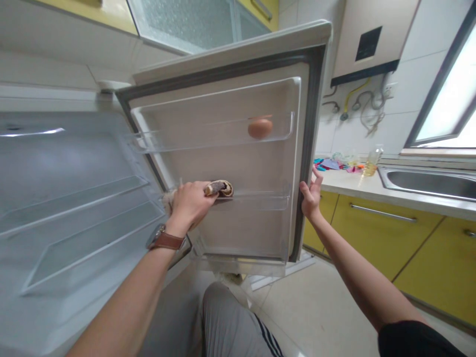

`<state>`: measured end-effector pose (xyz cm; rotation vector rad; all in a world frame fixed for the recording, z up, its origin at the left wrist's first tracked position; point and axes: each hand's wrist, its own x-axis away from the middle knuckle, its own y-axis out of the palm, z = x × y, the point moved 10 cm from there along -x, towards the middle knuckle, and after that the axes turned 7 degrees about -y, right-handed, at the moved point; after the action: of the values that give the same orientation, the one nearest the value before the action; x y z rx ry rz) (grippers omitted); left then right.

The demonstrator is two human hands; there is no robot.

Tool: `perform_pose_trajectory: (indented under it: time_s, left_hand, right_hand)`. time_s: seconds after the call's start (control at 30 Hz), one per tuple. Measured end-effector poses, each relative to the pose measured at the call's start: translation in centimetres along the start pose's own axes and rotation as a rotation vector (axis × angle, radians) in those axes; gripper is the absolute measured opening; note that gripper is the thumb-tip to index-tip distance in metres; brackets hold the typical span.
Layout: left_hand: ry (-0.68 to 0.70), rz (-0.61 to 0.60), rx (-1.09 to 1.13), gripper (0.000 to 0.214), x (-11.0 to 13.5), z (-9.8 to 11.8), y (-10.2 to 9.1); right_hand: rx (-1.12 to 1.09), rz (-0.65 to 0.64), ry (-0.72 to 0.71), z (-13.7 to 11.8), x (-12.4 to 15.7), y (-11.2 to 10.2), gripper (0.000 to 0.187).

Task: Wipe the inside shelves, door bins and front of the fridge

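A small fridge stands open, its door (223,163) swung out in front of me. My left hand (191,202), with a brown-strapped watch on the wrist, is closed on a crumpled brownish cloth (219,188) and presses it on the middle door shelf (260,198). My right hand (311,194) grips the door's outer edge, with the fingers wrapped round the dark seal. A single brown egg (260,128) lies in the upper door shelf. The fridge's inside (74,198) on the left shows bare glass shelves.
Yellow cabinets (390,233) with a white counter run along the right, with a steel sink (431,183), a bottle (372,161) and coloured bits on it. A water heater (368,44) with hoses hangs above. My knee in grey trousers (230,322) is below the door.
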<state>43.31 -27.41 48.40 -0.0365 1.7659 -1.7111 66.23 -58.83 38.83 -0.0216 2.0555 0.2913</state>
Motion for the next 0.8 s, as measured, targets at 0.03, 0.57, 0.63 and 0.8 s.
perform_pose_trajectory:
  time_s: [0.03, 0.57, 0.63, 0.8]
  left_hand:
    - [0.032, -0.020, 0.008, 0.042, 0.1, 1.3, 0.0]
    - [0.301, -0.449, 0.187, 0.042, 1.0, 16.3, 0.6]
    - [0.249, -0.459, 0.168, 0.044, 0.5, 15.6, 0.9]
    - [0.161, -0.441, 0.178, 0.041, -1.4, 11.5, 1.9]
  right_hand:
    - [0.008, 0.002, -0.003, -0.1, 0.1, 0.0, 0.078]
    - [0.026, -0.008, -0.002, -1.0, 0.5, -0.2, 0.076]
    - [0.030, -0.013, 0.005, -0.7, 0.5, -0.3, 0.077]
    - [0.018, -0.020, -0.003, -0.3, 0.4, -0.4, 0.077]
